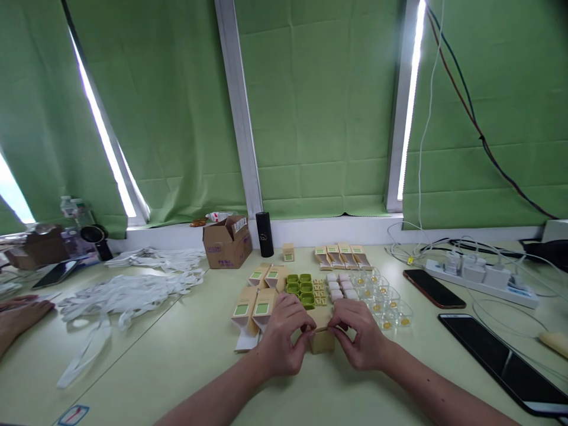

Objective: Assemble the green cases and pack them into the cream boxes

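Observation:
A small brown cardboard box [322, 341] stands on the table between my hands, its top flap raised. My left hand [288, 334] pinches its left edge between thumb and fingers, and my right hand [358, 334] pinches the right edge. Just beyond lie green square cups [306, 284], tiny gold-coloured pieces [319, 293] and pale pink-white blocks [341, 286], each in rows. To the right sit several clear cups [385, 302] with yellow centres. Several flattened kraft boxes with green-labelled windows [262, 308] lie left of my left hand.
More folded kraft boxes [341, 257] and one small upright box [288, 252] stand further back. A black cylinder [264, 235] and an open carton [228, 242] are near the wall. White straps [146, 290] lie left, beside another person's hand [22, 316]. Phone [433, 289], tablet [506, 361] and power strip [483, 281] lie right.

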A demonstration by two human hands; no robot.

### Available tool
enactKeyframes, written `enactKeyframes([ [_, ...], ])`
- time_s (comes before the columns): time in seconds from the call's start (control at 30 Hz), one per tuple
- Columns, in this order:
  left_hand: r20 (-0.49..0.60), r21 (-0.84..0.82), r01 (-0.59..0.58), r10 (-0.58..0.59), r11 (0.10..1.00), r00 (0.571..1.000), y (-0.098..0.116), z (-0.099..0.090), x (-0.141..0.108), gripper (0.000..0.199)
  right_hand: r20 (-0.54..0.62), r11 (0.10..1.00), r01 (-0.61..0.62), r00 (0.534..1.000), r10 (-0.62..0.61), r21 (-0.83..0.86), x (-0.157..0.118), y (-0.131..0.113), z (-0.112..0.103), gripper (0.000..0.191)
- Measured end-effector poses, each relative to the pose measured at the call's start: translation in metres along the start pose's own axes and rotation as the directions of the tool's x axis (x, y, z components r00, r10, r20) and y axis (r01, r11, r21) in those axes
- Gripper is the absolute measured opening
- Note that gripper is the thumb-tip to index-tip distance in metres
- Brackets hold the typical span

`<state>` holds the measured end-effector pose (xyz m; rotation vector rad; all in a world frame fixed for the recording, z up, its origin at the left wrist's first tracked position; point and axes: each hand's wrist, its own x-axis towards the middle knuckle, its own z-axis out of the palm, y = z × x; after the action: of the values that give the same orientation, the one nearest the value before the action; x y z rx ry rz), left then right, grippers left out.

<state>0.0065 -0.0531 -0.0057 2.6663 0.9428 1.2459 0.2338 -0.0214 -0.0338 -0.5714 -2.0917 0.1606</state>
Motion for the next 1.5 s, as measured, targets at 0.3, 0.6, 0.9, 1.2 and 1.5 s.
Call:
enactKeyframes([
  [0.3,0.027,-0.014,-0.021,0.022,1.000,0.999,-0.001,0.001,0.000,0.009,0.018,0.997,0.064,0.998,-0.065,0.032,0.003,-0.003,-0.003,0.015],
  [0.6,-0.093,0.107,0.154,-0.145,0.982,0.985,-0.009,0.005,0.000,0.021,0.167,0.999,-0.020,0.986,0.028,-0.048,0.005,0.001,-0.016,0.027],
  [0.9,-0.107,0.218,0.231,-0.213,0.948,0.971,-0.014,0.011,-0.003,0.023,0.219,0.990,0.015,0.975,0.015,-0.137,0.004,0.014,-0.019,0.037],
  [1.2,-0.123,0.188,0.263,-0.243,0.946,0.962,-0.012,0.009,-0.002,0.021,0.084,0.989,0.008,0.996,0.005,-0.149,0.005,0.021,-0.018,0.029],
  [1.5,-0.041,0.225,0.314,-0.313,0.922,0.949,-0.015,0.013,-0.003,0.029,0.200,0.989,0.071,0.979,-0.045,-0.127,0.004,0.007,-0.020,0.036],
])
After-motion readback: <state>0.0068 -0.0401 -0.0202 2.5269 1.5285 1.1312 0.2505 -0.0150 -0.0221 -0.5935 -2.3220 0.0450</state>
